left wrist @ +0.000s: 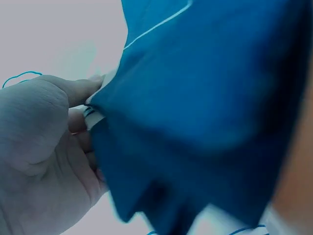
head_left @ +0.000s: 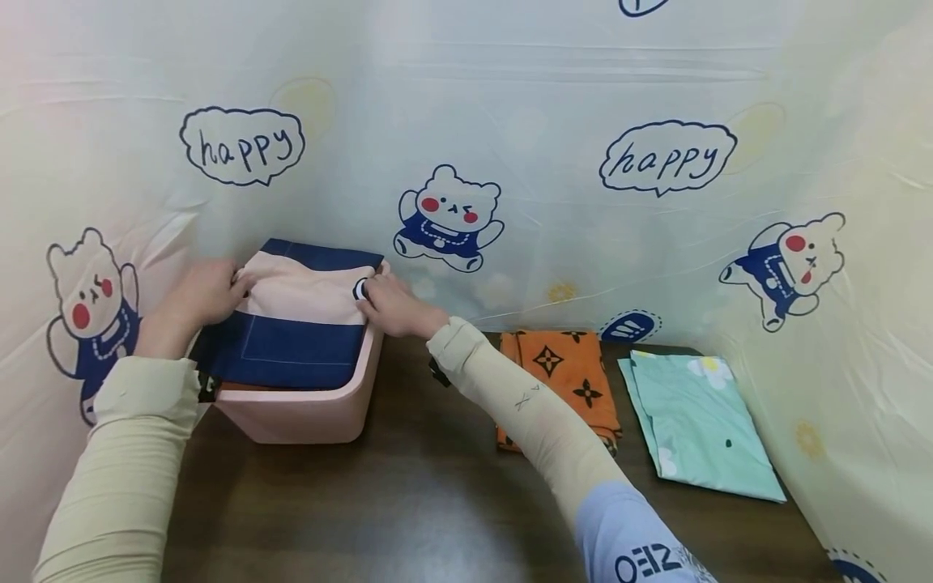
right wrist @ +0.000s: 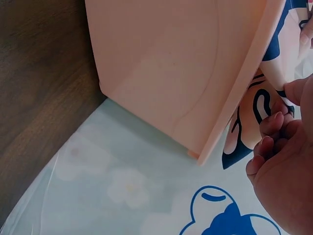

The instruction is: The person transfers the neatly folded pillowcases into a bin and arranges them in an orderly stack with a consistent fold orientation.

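A folded navy and pale pink cloth (head_left: pixel 306 287) lies over the top of a pink bin (head_left: pixel 299 417) at the left of the table. My left hand (head_left: pixel 211 293) pinches its left edge; in the left wrist view, thumb and fingers grip the dark blue fabric (left wrist: pixel 195 88), which hangs down in folds. On the other side, my right hand (head_left: pixel 396 306) pinches the right edge near a dark-ringed print. The right wrist view shows that hand (right wrist: pixel 288 152) just outside the bin's rim (right wrist: pixel 244 83), holding a hanging corner. Beneath the cloth, a strip of orange fabric (head_left: pixel 273 387) shows.
An orange folded cloth (head_left: pixel 561 380) with black flower shapes lies right of the bin, partly behind my right forearm. Farther right is a mint-green folded cloth (head_left: pixel 703 425). A pale printed sheet (head_left: pixel 539 97) hangs behind and beside the brown table (head_left: pixel 408 502).
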Demonstrator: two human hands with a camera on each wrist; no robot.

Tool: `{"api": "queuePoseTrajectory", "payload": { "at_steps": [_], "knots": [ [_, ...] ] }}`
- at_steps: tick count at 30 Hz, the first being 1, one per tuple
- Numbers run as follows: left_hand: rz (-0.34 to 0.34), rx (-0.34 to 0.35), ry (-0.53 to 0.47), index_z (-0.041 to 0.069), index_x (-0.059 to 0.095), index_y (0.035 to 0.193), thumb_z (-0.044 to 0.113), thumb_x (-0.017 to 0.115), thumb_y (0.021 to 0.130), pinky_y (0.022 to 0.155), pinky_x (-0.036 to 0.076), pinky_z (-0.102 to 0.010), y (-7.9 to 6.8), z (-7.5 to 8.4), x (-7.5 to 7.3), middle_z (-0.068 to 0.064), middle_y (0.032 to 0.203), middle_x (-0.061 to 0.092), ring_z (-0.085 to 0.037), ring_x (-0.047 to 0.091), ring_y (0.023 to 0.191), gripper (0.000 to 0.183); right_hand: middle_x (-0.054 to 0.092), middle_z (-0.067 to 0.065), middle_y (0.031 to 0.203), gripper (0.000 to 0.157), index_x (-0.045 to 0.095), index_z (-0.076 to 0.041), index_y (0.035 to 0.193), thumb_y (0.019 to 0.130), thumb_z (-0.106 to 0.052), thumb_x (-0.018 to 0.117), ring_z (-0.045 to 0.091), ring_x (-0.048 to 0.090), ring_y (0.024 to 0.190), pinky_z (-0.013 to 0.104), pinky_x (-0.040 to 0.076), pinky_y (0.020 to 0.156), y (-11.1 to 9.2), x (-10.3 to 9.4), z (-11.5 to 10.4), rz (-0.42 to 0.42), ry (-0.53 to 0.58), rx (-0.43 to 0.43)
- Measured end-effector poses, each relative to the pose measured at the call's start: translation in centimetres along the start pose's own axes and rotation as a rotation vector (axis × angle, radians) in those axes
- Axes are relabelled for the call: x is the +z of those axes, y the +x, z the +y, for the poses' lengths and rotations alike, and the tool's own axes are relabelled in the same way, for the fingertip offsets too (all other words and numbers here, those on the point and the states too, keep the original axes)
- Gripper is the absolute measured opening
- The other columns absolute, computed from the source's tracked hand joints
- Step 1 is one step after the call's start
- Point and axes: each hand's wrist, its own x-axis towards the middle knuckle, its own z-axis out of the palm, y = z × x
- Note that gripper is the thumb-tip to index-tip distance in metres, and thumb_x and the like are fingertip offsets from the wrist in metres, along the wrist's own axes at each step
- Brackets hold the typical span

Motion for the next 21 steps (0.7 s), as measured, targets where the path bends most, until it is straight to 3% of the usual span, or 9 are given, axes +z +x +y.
{"api": "queuePoseTrajectory", "payload": {
  "at_steps": [6, 14, 21],
  "knots": [
    [-0.079, -0.015, 0.018, 0.000, 0.049, 0.070, 0.016, 0.048, 0.095, 0.053, 0.035, -0.037, 0.1, -0.4, -0.1, -0.010, 0.061, 0.046, -0.025, 0.046, 0.057, 0.030, 0.046, 0.001, 0.085, 0.028, 0.051, -0.011, 0.101, 0.100, -0.034, 0.034, 0.013, 0.042, 0.082, 0.023, 0.030, 0.069, 0.2, 0.3, 0.1, -0.002, -0.009, 0.002],
    [-0.093, 0.009, 0.025, -0.001, 0.051, 0.071, 0.014, 0.048, 0.095, 0.052, 0.035, -0.038, 0.1, -0.6, 0.0, -0.009, 0.059, 0.046, -0.025, 0.046, 0.055, 0.029, 0.048, 0.001, 0.083, 0.026, 0.051, -0.011, 0.099, 0.100, -0.032, 0.037, 0.014, 0.043, 0.081, 0.024, 0.030, 0.071, 0.2, 0.8, 0.2, 0.006, -0.020, -0.006],
    [-0.117, -0.021, 0.011, 0.001, 0.048, 0.070, 0.014, 0.047, 0.094, 0.050, 0.035, -0.035, 0.0, -0.4, 0.4, -0.008, 0.059, 0.045, -0.023, 0.045, 0.054, 0.027, 0.049, 0.001, 0.082, 0.024, 0.051, -0.011, 0.096, 0.099, -0.031, 0.039, 0.014, 0.044, 0.080, 0.024, 0.031, 0.071, 0.0, 1.4, 0.5, 0.026, 0.018, -0.013]
  ]
}}
